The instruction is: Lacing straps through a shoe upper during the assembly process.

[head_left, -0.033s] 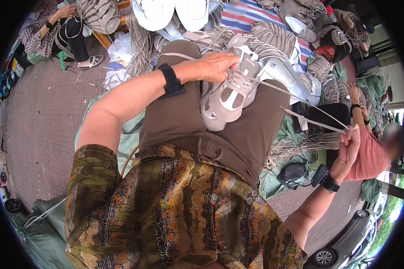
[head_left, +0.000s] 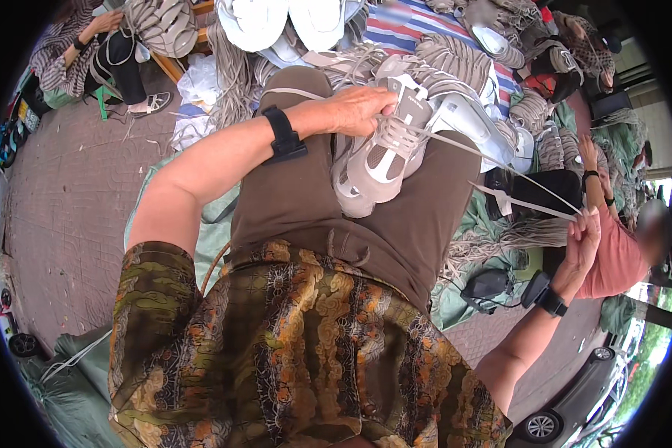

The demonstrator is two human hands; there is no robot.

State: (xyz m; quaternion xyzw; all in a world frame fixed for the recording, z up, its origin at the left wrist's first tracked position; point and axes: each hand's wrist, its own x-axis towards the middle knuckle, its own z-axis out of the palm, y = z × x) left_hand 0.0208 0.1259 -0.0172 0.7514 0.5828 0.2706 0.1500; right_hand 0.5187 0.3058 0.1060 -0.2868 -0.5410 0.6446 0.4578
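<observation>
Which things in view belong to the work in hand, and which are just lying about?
In use:
- shoe, between the thighs
- lace, running from the shoe to the right hand
- left hand, at the shoe's upper end
- right hand, pinching the lace

Lying about:
- plastic bag
- striped sheet
- green sacking

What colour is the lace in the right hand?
Pale greyish beige. The lace shows best in the head view, against the brown trousers.
</observation>
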